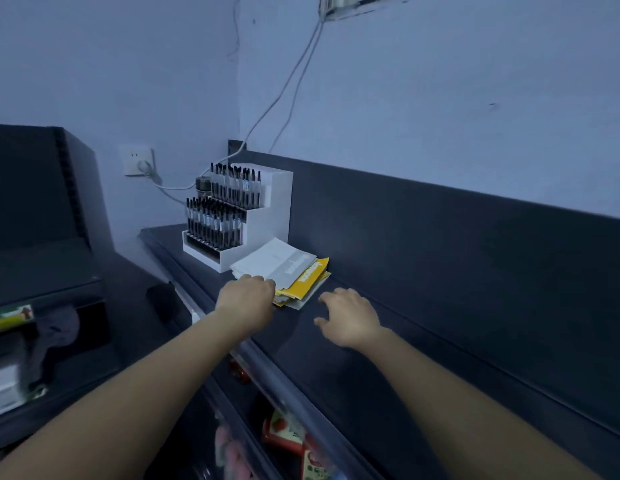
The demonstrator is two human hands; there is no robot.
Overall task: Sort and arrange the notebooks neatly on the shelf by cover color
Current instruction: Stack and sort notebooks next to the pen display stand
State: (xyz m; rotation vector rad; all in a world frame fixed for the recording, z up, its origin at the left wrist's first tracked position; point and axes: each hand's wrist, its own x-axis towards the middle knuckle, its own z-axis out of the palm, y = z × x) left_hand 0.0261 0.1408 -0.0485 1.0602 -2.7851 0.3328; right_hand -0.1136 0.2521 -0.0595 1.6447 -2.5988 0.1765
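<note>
Notebooks lie in left grip, just beside right grip.

Dim bluish light. Pale wall behind pen rack; socket left of rack, cables rising above it, dark cabinet far left.

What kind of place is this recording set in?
Probably a small stationery shop: a tiered rack of pens stands on a dark shelf, a pile of notebooks lies beside it, and packaged goods sit on the shelf below.
</note>
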